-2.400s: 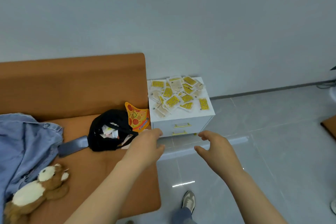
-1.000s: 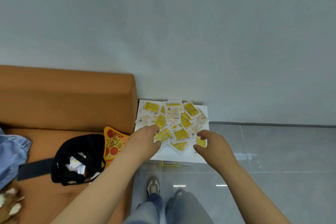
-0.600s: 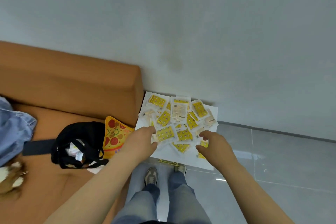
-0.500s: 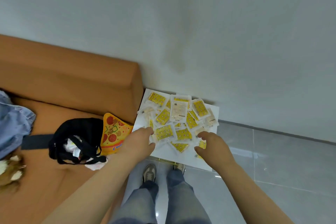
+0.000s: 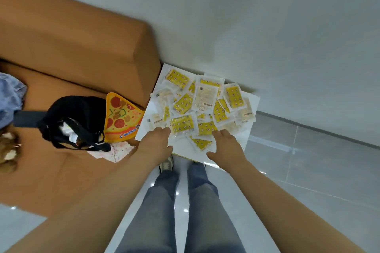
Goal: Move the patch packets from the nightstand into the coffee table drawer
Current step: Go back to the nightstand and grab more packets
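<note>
Several yellow and pale patch packets (image 5: 205, 104) lie in a loose overlapping pile on the white nightstand (image 5: 249, 100), which stands against the wall beside the sofa arm. My left hand (image 5: 156, 144) is at the pile's near left edge, and its fingertips touch a yellow packet (image 5: 182, 125). My right hand (image 5: 226, 146) reaches the near right edge, with its fingertips on the packets beside a triangular-looking yellow packet (image 5: 200, 142). Neither hand holds a packet. The coffee table drawer is not in view.
An orange sofa (image 5: 72, 47) fills the left side. On it lie a black bag (image 5: 76, 117), a pizza-slice pouch (image 5: 121, 119), a patterned cloth (image 5: 115, 152), blue denim (image 5: 10, 98) and a plush toy (image 5: 8, 150). My legs stand on grey floor tiles (image 5: 308, 170).
I walked up to the nightstand and my view tilted down over it. Both hands moved forward from mid-air to the near edge of the packet pile.
</note>
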A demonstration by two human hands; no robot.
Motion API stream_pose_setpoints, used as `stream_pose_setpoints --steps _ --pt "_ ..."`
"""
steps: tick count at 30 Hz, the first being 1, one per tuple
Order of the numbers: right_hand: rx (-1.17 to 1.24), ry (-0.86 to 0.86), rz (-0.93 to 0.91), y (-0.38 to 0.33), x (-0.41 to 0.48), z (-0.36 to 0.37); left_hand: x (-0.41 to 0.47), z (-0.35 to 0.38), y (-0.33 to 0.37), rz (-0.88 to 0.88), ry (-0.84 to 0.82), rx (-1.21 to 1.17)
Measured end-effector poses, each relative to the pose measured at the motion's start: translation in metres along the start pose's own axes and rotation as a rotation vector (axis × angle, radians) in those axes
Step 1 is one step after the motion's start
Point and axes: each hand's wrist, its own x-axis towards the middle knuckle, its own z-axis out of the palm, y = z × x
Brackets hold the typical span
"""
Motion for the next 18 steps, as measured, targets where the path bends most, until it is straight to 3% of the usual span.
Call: stream_pose_setpoints --steps 18 --pt "-0.057 0.013 -0.043 0.031 0.095 0.081 0.107 0.068 -0.004 0.073 0.057 0.042"
